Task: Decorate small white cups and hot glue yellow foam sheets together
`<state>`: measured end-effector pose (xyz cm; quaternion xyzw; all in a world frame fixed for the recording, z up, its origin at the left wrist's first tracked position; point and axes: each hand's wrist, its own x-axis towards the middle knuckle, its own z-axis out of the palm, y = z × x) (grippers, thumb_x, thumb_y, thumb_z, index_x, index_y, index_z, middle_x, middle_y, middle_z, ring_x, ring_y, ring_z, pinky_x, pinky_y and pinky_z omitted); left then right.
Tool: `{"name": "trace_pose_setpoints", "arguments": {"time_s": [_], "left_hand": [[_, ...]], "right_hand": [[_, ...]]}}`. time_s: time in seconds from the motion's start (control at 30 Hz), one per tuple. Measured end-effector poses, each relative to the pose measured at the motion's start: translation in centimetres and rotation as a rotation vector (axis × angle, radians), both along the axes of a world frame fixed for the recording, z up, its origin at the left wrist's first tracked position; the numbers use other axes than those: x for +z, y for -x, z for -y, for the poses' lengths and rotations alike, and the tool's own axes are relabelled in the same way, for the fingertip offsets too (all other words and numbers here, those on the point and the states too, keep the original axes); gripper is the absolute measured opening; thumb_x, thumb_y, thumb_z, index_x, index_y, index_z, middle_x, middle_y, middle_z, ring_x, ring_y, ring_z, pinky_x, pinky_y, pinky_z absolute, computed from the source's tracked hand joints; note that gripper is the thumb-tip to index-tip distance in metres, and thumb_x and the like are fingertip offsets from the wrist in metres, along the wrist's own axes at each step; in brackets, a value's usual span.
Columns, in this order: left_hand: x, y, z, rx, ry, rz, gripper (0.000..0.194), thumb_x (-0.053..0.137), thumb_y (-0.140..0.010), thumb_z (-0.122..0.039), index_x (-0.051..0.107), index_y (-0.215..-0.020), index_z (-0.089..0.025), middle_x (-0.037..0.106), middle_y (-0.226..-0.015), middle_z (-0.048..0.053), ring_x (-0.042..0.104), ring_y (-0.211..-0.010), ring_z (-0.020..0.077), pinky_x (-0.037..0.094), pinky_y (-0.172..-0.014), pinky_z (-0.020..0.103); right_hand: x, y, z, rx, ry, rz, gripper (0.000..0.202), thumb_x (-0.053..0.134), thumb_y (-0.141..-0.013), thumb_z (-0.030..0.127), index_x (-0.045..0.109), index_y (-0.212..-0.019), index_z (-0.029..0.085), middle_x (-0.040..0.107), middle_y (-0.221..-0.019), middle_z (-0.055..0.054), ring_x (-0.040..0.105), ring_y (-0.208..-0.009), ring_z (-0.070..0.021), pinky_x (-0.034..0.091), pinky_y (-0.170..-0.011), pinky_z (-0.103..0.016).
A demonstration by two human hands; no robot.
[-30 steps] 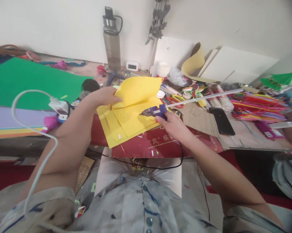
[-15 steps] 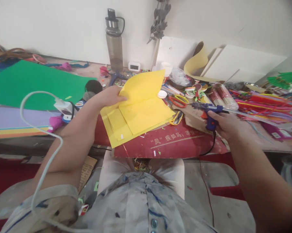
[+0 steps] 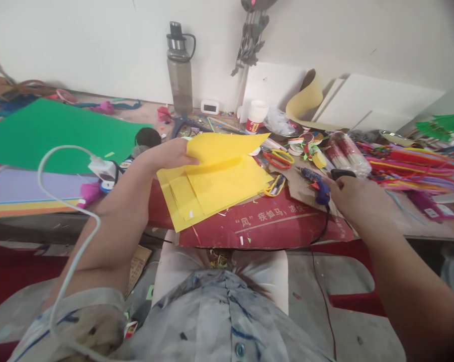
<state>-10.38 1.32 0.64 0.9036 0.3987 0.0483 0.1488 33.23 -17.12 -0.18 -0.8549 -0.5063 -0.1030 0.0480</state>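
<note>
Well, the left hand [image 3: 176, 152] pinches the yellow paper's flap [image 3: 222, 148]. On cardboard [image 3: 299, 191] by the right hand [image 3: 358, 201], whose grip I can't tell, the glue gun [image 3: 315, 182] points left, its length slanted.

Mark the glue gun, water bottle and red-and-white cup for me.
Glue gun [image 3: 321, 186], head view: on its body.
Water bottle [image 3: 180, 80], head view: on its translucent side.
Red-and-white cup [image 3: 256, 117], head view: on its outer side.

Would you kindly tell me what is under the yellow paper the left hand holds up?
Beneath the raised paper, held by the left hand, more yellow paper shows, lying over a red board. What the raised paper covers farther back is hidden.
</note>
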Motion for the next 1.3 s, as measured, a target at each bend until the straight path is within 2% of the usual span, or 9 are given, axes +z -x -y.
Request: {"name": "trace_pose_setpoints", "arguments": {"time_s": [0.07, 0.17, 0.23, 0.37, 0.53, 0.77, 0.9, 1.13, 1.3], "left_hand": [[0.4, -0.3, 0.3, -0.031, 0.077, -0.069, 0.05, 0.06, -0.088, -0.046, 0.072, -0.129, -0.022, 0.078, -0.119, 0.005, 0.069, -0.11, 0.0245, 0.049, -0.102, 0.034], [0.4, -0.5, 0.4, -0.076, 0.169, -0.07, 0.046, 0.064, -0.082, -0.037, 0.075, -0.125, -0.025, 0.077, -0.127, 0.002, 0.069, -0.113, 0.0235, 0.049, -0.101, 0.032], [0.2, -0.4, 0.3, -0.104, 0.226, -0.038, 0.05, 0.064, -0.078, -0.032, 0.075, -0.126, -0.029, 0.076, -0.131, 0.001, 0.069, -0.116, 0.0227, 0.05, -0.1, 0.03], [0.1, 0.0, 0.1, -0.134, 0.306, -0.014, 0.052, 0.063, -0.075, -0.027, 0.077, -0.124, -0.033, 0.077, -0.13, -0.001, 0.07, -0.116, 0.0213, 0.051, -0.097, 0.027], [0.4, 0.0, 0.4, -0.143, 0.341, -0.06, 0.051, 0.069, -0.075, -0.033, 0.077, -0.125, -0.034, 0.075, -0.134, -0.001, 0.07, -0.114, 0.0222, 0.05, -0.099, 0.029], [1.6, -0.4, 1.7, -0.072, 0.308, -0.011, 0.048, 0.07, -0.081, -0.055, 0.079, -0.121, -0.031, 0.077, -0.128, 0.001, 0.069, -0.117, 0.0242, 0.048, -0.102, 0.029], [2.0, -1.0, 2.3, -0.01, 0.255, 0.182, 0.045, 0.05, -0.096, -0.054, 0.081, -0.106, -0.022, 0.08, -0.114, 0.004, 0.071, -0.11, 0.0215, 0.049, -0.099, 0.029], [-1.9, -2.4, 0.8, 0.058, 0.061, 0.189, 0.024, 0.059, -0.083, -0.039, 0.069, -0.091, -0.018, 0.075, -0.09, 0.004, 0.068, -0.085, 0.0184, 0.048, -0.078, 0.028], [-3.3, -2.4, 0.1, 0.032, 0.108, 0.081, 0.02, 0.066, -0.075, -0.036, 0.061, -0.087, -0.02, 0.072, -0.086, 0.003, 0.066, -0.08, 0.0184, 0.046, -0.071, 0.028]], "right_hand": [[0.5, 2.3, 0.2, 0.084, -0.15, -0.079, 0.03, 0.058, -0.095, 0.048, 0.069, -0.081, 0.023, 0.073, -0.078, -0.014, 0.071, -0.078, -0.0329, 0.052, -0.076, -0.048], [1.2, 5.7, -0.9, 0.393, -0.419, -0.466, 0.031, 0.055, -0.096, 0.048, 0.069, -0.087, 0.022, 0.073, -0.078, -0.007, 0.068, -0.071, -0.023, 0.053, -0.076, -0.04], [1.7, 7.5, -2.4, 0.559, -0.482, -0.581, 0.032, 0.056, -0.097, 0.05, 0.071, -0.089, 0.023, 0.075, -0.088, -0.007, 0.069, -0.083, -0.0224, 0.053, -0.084, -0.039], [1.8, 10.4, -6.6, 0.77, -0.365, -0.655, 0.036, 0.053, -0.101, 0.054, 0.074, -0.098, 0.025, 0.077, -0.11, -0.009, 0.069, -0.109, -0.0248, 0.052, -0.102, -0.044], [-0.1, 12.7, -10.9, 1.069, -0.141, -0.574, 0.041, 0.048, -0.105, 0.049, 0.074, -0.122, 0.024, 0.072, -0.134, -0.011, 0.064, -0.13, -0.0273, 0.044, -0.117, -0.053], [-4.4, 14.8, -11.7, 1.06, 0.292, -0.256, 0.07, 0.044, -0.105, 0.044, 0.042, -0.159, -0.001, 0.034, -0.17, -0.025, 0.029, -0.16, -0.0362, 0.023, -0.132, -0.051], [-6.1, 15.2, -11.4, 0.995, 0.306, -0.242, 0.079, 0.042, -0.104, 0.052, 0.031, -0.165, 0.004, 0.022, -0.174, -0.023, 0.019, -0.163, -0.0392, 0.022, -0.131, -0.059], [-5.4, 17.5, -10.4, 1.018, 0.194, -0.281, 0.075, 0.038, -0.106, 0.05, 0.029, -0.167, 0.007, 0.018, -0.175, -0.021, 0.011, -0.165, -0.0356, 0.015, -0.133, -0.058], [-6.0, 20.2, -9.8, 1.103, 0.252, -0.358, 0.081, 0.031, -0.106, 0.061, 0.027, -0.167, 0.007, 0.019, -0.175, -0.021, 0.012, -0.165, -0.0342, 0.016, -0.132, -0.058]]}}
